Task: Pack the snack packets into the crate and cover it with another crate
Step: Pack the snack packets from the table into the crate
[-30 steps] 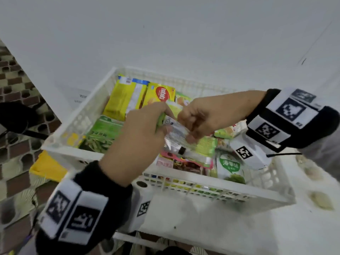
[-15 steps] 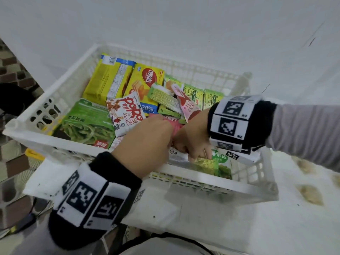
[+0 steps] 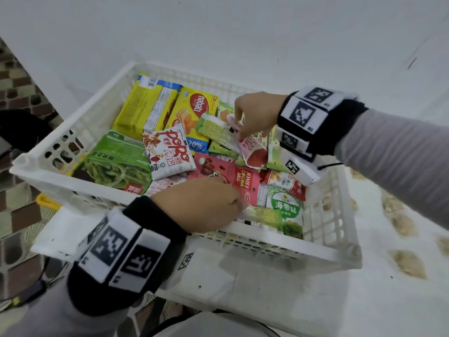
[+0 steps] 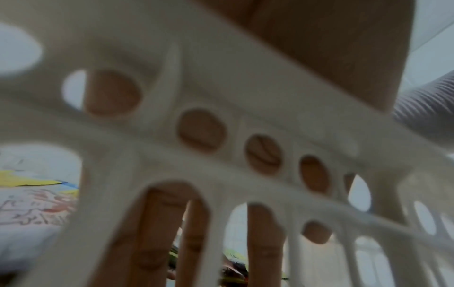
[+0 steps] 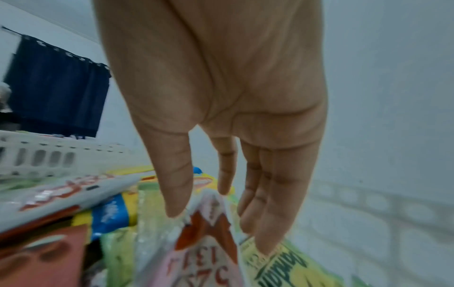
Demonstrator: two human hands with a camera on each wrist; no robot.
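At frame centre, the right grip (image 3: 255, 115) pinches a pink-and-red snack packet (image 3: 251, 152) inside the white perforated plastic crate (image 3: 267, 242); the left grip (image 3: 206, 203) rests spread on packets.

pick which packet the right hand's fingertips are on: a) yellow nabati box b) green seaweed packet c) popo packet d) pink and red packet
d, the right hand has thumb and fingertips on the top end of the pink and red packet inside the white crate, as the right wrist view also shows.
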